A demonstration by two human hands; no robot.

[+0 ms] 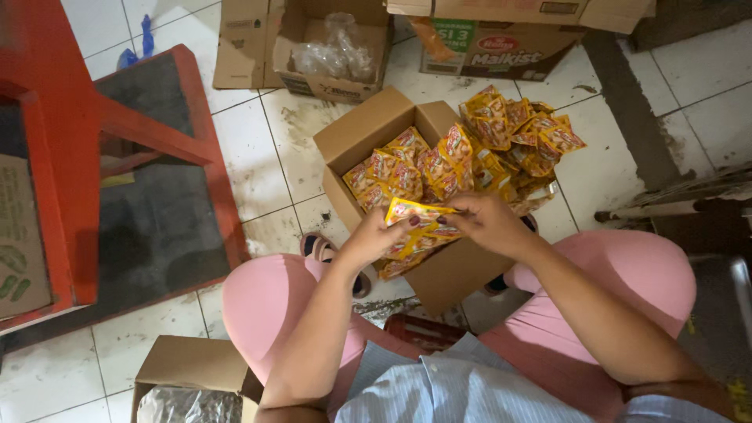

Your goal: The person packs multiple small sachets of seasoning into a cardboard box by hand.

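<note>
Several glossy yellow-and-red foil sachets point(413, 227), flat and crinkled, are bunched in a loose strip between the two hands, just above the near flap of an open brown corrugated cardboard box point(368, 129) on the floor. Left hand point(374, 235) has its fingers curled under and around the near end of the strip, grasping it; the nails are painted dark red. Right hand point(487, 221) pinches the far end from above, thumb and fingers closed on the sachets. How many sachets the strip holds cannot be counted.

Inside the box lie many more of the same shiny sachets point(407, 168), heaped unevenly, and a further pile point(521, 137) spills over its far right corner onto the floor; both heaps are too jumbled to count.

Two knees in smooth pink fabric point(266, 301) flank the box, above a pale blue striped shirt point(446, 392). The floor is white glazed tile point(251, 157), smudged with dirt.

Four cardboard boxes show in all: the one with the sachets, one at the top holding crumpled clear plastic point(337, 51), one printed carton point(501, 51) at the upper right, and one at the bottom left with silvery foil wrap point(188, 403) inside. One red-painted wooden frame point(70, 141) stands at the left.
</note>
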